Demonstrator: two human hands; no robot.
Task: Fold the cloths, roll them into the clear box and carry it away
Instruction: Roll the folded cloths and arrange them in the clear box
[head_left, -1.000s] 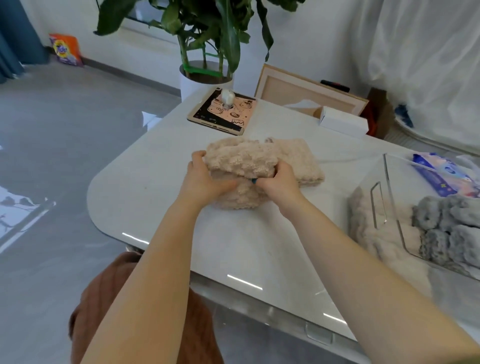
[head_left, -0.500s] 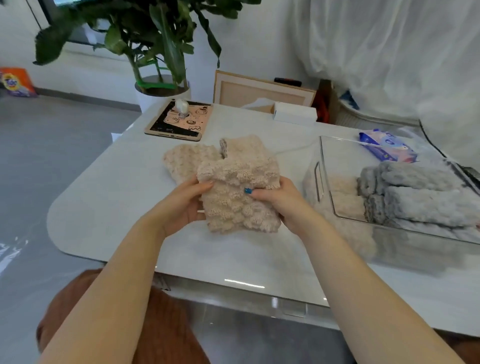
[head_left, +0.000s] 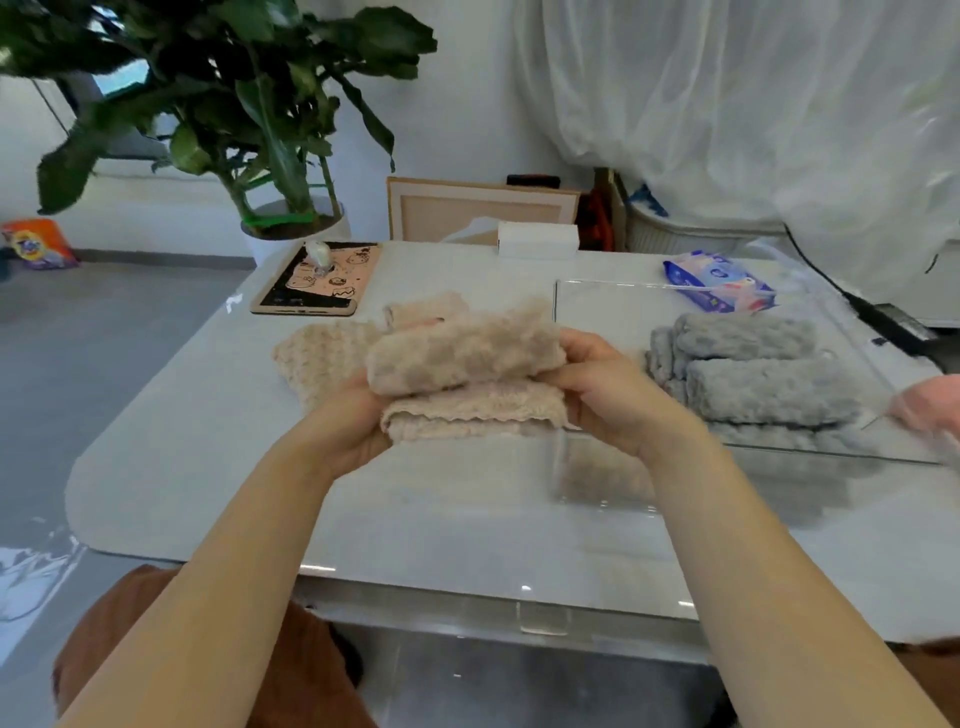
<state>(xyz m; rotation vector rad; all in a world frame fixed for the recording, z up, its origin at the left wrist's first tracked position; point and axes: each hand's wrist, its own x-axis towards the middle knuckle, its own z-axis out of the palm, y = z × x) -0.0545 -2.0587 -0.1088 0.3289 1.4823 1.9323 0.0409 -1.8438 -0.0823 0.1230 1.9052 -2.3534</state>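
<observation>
The fingers (head_left: 582, 345) of the right hand (head_left: 610, 400) are curled over one end of the beige cloth (head_left: 462, 358). The left hand (head_left: 348, 421) cups the other end from below with its thumb pressed into the pile, so both hands are closed on it.

Half a second ago this cloth hung as a flat folded panel between the hands. Now it is doubled into a thick roll lying crosswise, with a looser layer sagging underneath, and it looks raised off the table (head_left: 415, 519). It has also shifted right, close to the left wall of the clear box (head_left: 649, 285). I judge the rolling nearly done and the drop into the box next, though that slack lower layer may unroll if the grip eases.

The table's near edge is well clear of the hands, with bare top between. The box's near-left corner sits under the right wrist, and its rim must be cleared. Inside, the grey rolls (head_left: 763, 384) fill the right and middle, leaving open floor along the left wall.

A second beige cloth (head_left: 322, 358) lies behind the left hand, not yet rolled. Farther back are a wipes packet (head_left: 719, 283) and a patterned board (head_left: 317, 280), both out of the way.
</observation>
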